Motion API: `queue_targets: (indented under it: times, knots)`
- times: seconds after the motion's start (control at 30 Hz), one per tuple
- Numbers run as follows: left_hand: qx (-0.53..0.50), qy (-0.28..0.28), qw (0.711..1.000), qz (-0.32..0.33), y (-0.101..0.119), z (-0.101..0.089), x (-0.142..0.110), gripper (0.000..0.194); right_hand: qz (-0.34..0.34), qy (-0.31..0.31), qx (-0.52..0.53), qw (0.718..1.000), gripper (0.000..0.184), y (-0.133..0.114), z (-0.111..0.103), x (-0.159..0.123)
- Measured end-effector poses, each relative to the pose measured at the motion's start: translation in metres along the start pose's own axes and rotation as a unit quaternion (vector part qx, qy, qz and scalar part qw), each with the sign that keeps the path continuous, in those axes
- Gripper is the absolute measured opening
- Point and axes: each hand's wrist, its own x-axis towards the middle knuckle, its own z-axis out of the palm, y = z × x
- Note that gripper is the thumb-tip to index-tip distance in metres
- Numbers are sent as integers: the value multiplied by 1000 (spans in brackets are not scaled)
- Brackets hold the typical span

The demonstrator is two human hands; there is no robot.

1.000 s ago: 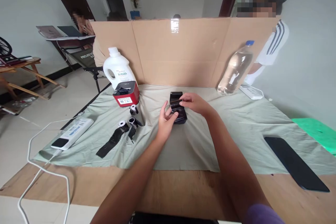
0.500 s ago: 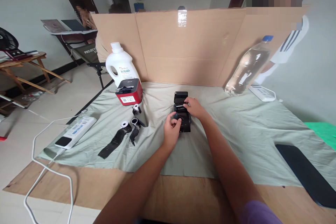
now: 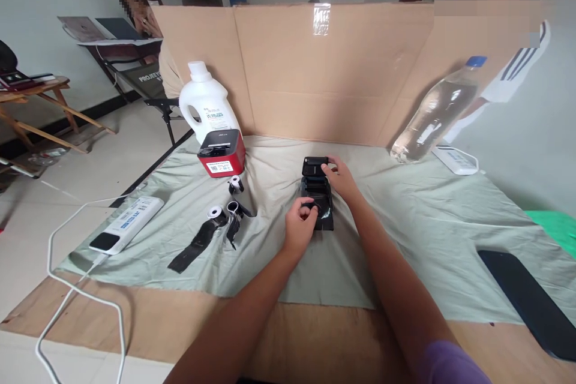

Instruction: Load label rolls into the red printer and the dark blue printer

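A black flip-lid device (image 3: 324, 211) lies on the pale green cloth (image 3: 387, 246), near its middle, and its lid (image 3: 314, 167) stands raised at twelve o'clock. The right hand (image 3: 341, 180) pinches the lid at its three o'clock edge, between thumb and finger. The left hand (image 3: 300, 225) is at the device's eight o'clock side, with thumb and forefinger brought close; whether they pinch something, I cannot tell. Seen from the device, three small rolls (image 3: 215, 212) with black strips are at nine o'clock, a red-and-black box (image 3: 222, 163) at ten, with a white jug (image 3: 210, 105) just behind it, a clear bottle (image 3: 438, 111) at two, and a dark smartphone (image 3: 528, 303) at four.
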Motion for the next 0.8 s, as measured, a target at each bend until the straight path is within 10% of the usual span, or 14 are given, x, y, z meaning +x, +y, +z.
queue_targets:
  times: [0.2, 0.53, 0.8]
  knots:
    - [5, 5, 1000, -3, 1, 0, -1, 25, -49, -209, -73, 974, 17, -4, -19, -5]
    - [6, -4, 1000, -3, -1, 1, -1, 22, 172, -188, -6, 967, 54, -6, -12, -12]
    - [23, 79, 987, 139, 26, -8, -3, 13, 149, -160, -94, 971, 54, -30, -24, -8]
